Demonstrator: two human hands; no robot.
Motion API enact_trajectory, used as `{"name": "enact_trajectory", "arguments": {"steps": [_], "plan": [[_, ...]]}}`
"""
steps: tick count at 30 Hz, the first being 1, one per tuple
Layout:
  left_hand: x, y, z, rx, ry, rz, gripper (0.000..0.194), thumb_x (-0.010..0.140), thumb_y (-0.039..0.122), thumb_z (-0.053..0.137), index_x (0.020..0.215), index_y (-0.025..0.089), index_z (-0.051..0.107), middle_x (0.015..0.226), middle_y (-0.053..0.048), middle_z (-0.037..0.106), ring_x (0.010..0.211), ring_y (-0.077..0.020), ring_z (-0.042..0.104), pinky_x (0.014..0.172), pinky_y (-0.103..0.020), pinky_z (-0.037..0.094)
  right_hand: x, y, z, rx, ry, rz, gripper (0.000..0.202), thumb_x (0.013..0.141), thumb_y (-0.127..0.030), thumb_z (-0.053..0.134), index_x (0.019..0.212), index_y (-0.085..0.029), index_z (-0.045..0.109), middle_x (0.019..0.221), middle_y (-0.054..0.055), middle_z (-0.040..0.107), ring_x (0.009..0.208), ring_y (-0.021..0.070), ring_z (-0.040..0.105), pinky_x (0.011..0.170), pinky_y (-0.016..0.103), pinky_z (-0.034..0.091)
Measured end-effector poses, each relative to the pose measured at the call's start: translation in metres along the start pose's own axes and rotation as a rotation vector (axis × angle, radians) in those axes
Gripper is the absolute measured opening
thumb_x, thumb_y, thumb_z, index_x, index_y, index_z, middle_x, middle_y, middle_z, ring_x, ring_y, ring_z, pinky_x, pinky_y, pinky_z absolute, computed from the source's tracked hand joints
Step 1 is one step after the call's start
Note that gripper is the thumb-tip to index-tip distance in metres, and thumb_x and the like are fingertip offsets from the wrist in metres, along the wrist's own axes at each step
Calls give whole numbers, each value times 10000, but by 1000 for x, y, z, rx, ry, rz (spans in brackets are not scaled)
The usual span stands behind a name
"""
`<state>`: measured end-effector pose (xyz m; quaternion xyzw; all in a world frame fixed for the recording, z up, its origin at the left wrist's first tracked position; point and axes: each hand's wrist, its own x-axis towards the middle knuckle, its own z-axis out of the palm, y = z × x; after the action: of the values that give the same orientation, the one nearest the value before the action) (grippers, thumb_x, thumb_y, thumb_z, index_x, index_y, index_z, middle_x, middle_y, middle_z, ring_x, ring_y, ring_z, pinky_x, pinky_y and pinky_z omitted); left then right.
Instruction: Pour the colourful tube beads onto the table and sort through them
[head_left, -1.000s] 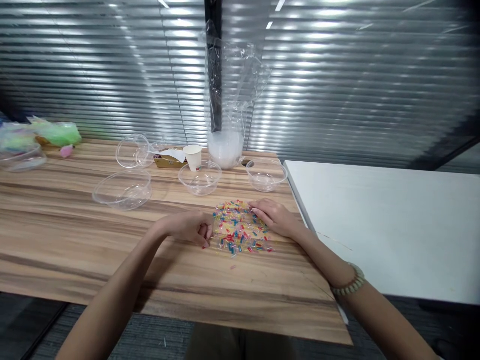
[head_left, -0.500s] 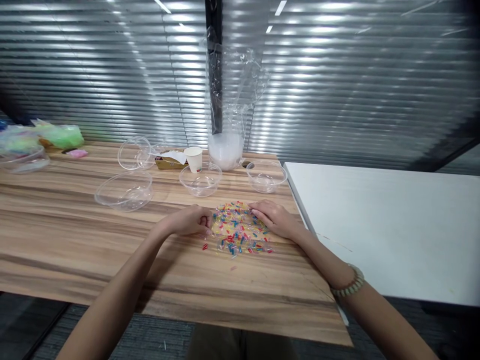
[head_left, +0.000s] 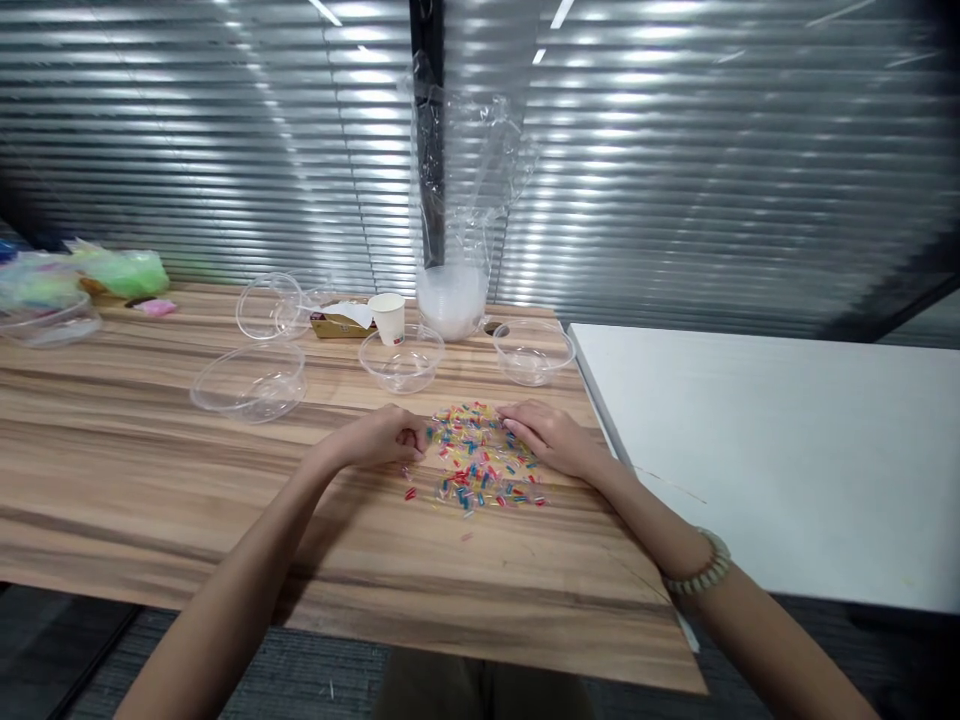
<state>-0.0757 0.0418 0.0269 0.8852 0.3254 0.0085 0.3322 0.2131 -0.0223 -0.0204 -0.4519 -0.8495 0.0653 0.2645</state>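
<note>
Small tube-shaped beads (head_left: 480, 460) in red, blue, yellow and pink lie spread in a loose patch on the wooden table. At the patch's left edge, my left hand (head_left: 386, 437) has its fingers curled in together; what they hold, if anything, is hidden. My right hand (head_left: 551, 435) rests palm down along the right edge of the beads, fingers stretched out and touching the upper right ones. Beyond the patch stand a clear plastic bowl (head_left: 401, 380) and another clear bowl (head_left: 532, 372). A few red beads (head_left: 410, 493) sit apart, below my left hand.
A tilted clear bowl (head_left: 259, 400) is at the left. Behind are a paper cup (head_left: 388, 320), a small gold box (head_left: 337, 327) and a bagged stack of bowls (head_left: 451, 300). Colourful bags (head_left: 124, 272) lie far left. A white table (head_left: 765, 450) adjoins on the right.
My left hand has shifted slightly up, and its fingers have curled in more. A few beads now show below it. My right hand has stayed in place.
</note>
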Motion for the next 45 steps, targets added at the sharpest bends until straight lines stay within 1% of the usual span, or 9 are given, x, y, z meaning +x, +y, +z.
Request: {"name": "enact_trajectory", "arguments": {"steps": [3,6,9,14,22,29,35,41,45], "plan": [[1,0,-1,-22,39,27,77,742,165,601,791,127,647,667,-2,600,585,-109,516,538,-183,358,0,0,0,-1,0,-5,350,996,-305,355,1168,-158,622,1157,107,676,1063,239,623,924,412,505],[4,6,6,-92,36,119,166,762,229,645,895,130,662,749,-18,626,621,-106,519,550,-176,371,0,1,1,-7,5,-8,351,997,-313,354,1173,-169,621,1158,105,676,1061,239,624,923,413,505],[8,11,14,-139,35,168,215,749,259,691,914,126,658,775,-22,627,630,-101,517,549,-172,374,0,2,2,-3,3,-9,356,999,-316,348,1173,-168,621,1157,103,676,1059,237,625,922,409,506],[11,8,18,-101,18,141,172,717,169,699,873,116,646,757,-16,614,624,-96,514,558,-174,384,0,3,2,-5,-3,-8,363,999,-319,345,1170,-157,621,1159,109,675,1067,240,621,932,414,501],[9,4,15,-89,34,152,93,701,116,674,794,118,660,735,-23,633,632,-106,533,568,-180,395,0,1,1,-10,3,1,353,996,-314,353,1164,-170,628,1148,107,681,1060,241,629,922,418,508],[7,8,11,-86,66,125,171,694,187,730,832,122,652,706,-6,615,610,-101,521,555,-177,387,0,-1,0,-1,3,2,357,996,-315,350,1168,-158,622,1147,112,681,1052,243,630,913,421,513],[7,5,11,-53,40,86,89,702,155,707,773,117,670,713,-18,643,620,-111,554,560,-180,397,0,0,0,-6,-3,1,349,995,-311,353,1164,-168,623,1151,104,679,1055,237,627,918,414,511],[5,8,8,-52,55,95,101,700,182,729,761,124,673,726,-19,659,630,-111,564,575,-180,401,0,0,0,-15,0,-10,342,993,-303,357,1155,-169,628,1146,102,682,1056,238,629,918,412,510],[7,10,11,-64,47,120,123,710,191,737,783,118,673,752,-31,662,637,-109,555,578,-179,399,0,-1,-1,-6,-4,-5,335,991,-300,366,1162,-171,623,1146,107,680,1059,233,628,919,405,511]]}}
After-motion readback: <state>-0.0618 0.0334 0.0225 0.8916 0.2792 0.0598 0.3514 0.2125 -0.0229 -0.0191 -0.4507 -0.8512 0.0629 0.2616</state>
